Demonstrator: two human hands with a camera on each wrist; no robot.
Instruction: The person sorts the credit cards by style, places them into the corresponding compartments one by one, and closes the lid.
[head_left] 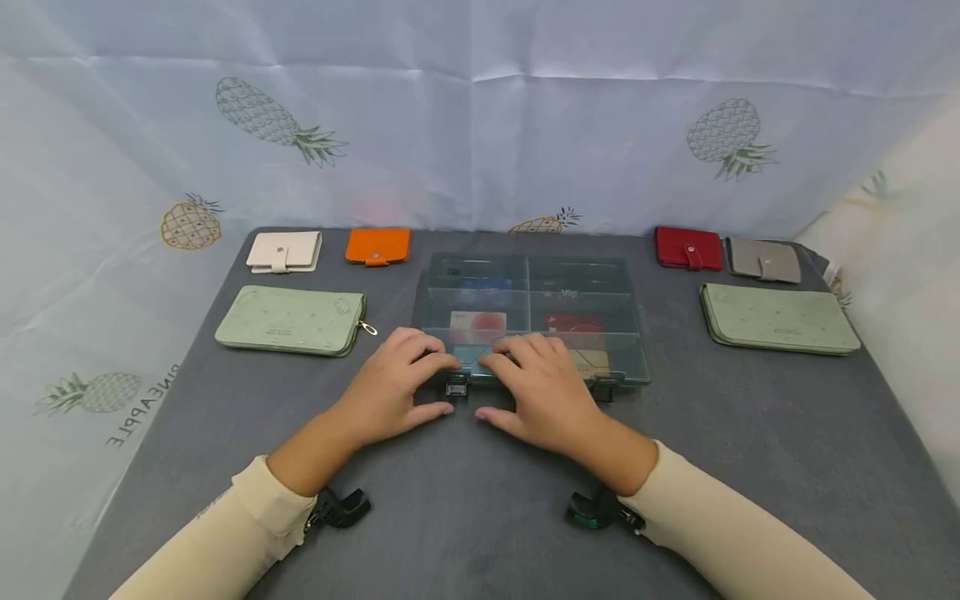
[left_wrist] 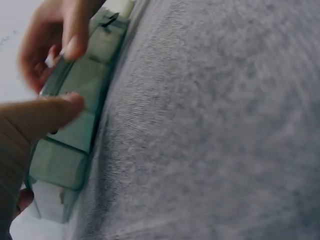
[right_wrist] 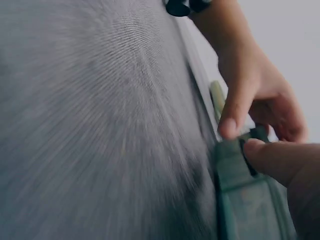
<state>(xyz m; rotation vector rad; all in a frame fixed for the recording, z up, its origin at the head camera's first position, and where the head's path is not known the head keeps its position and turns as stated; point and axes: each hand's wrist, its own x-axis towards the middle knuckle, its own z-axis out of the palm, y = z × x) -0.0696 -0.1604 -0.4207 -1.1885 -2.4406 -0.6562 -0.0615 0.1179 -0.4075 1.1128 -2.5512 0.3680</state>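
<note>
The word "PINEAPPLE" is showing in grey capitals on the pale cloth (head_left: 142,406) at the left, beside a printed pineapple (head_left: 90,392), running slantwise. "Vip" is showing faintly on a dark card (head_left: 573,297) inside the clear box (head_left: 630,350). Small print on the two green wallets (head_left: 288,319) is staying too small to read.

From my view, both hands crowd the near edge of the compartment box (head_left: 529,287) at the table's (head_left: 750,433) middle. Wallets line the far left and far right corners. I see open cloth along the near edge and beside each forearm.
</note>
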